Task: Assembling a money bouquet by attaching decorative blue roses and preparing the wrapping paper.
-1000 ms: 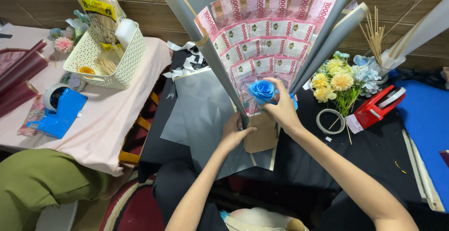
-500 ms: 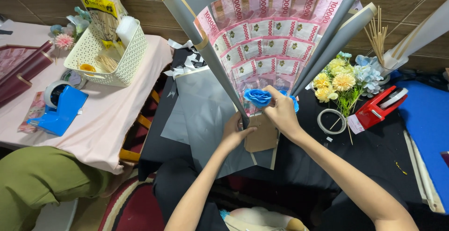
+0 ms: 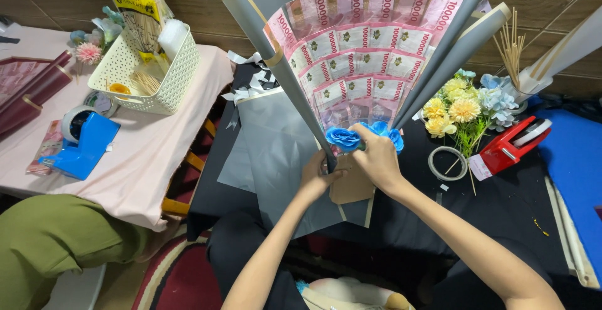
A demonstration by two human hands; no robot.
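A fan-shaped bouquet of pink banknotes [image 3: 364, 53] stands wrapped in grey paper [image 3: 276, 140] with a gold edge. My left hand [image 3: 318, 175] grips the bouquet at its narrow base. My right hand [image 3: 374, 157] presses blue fabric roses [image 3: 343, 138] against the bottom of the banknote fan, just above a brown cardboard piece [image 3: 352, 187]. More blue petals [image 3: 394, 137] show to the right of my fingers.
Yellow and pale blue artificial flowers [image 3: 464, 109], a red tape dispenser [image 3: 511, 147] and a clear tape roll [image 3: 448, 162] lie on the black table at right. A white basket [image 3: 147, 78] and blue tape dispenser [image 3: 84, 144] sit on the pink-clothed table at left.
My right hand has moved the blue rose leftward and down along the base of the fan. My left hand keeps its grip on the base.
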